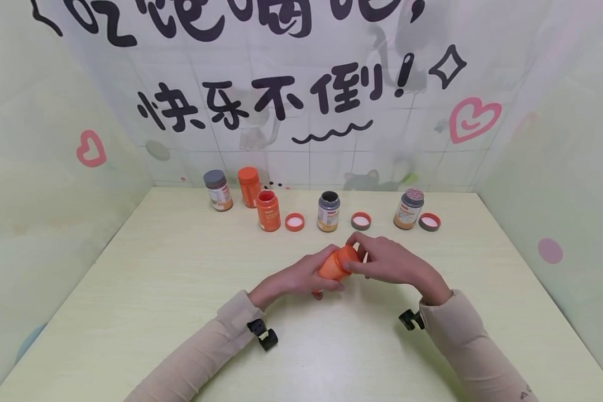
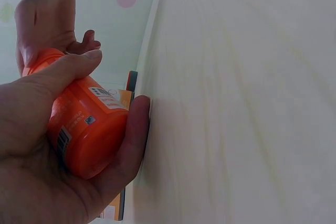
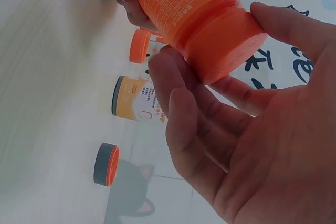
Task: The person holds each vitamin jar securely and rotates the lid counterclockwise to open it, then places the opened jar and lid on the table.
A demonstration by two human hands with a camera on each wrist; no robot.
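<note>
An orange plastic bottle (image 1: pixel 331 269) is tilted over the middle of the table, its orange screw cap (image 3: pixel 226 45) on its neck and pointing up and right. My left hand (image 1: pixel 301 273) grips the body, thumb along one side and fingers wrapped round the lower part, as the left wrist view shows. At the other end, my right hand (image 1: pixel 392 259) pinches the cap's rim between thumb and fingertips. Printed labels show on the bottle's side in both wrist views.
Toward the back stand a grey-capped bottle (image 1: pixel 220 192), an orange-capped bottle (image 1: pixel 250 187), an uncapped orange bottle (image 1: pixel 268 215), an uncapped grey bottle (image 1: pixel 329 215) and a grey bottle with a patterned seal (image 1: pixel 408 211). Loose lids lie beside them, one orange (image 1: pixel 295 222). Walls enclose the table.
</note>
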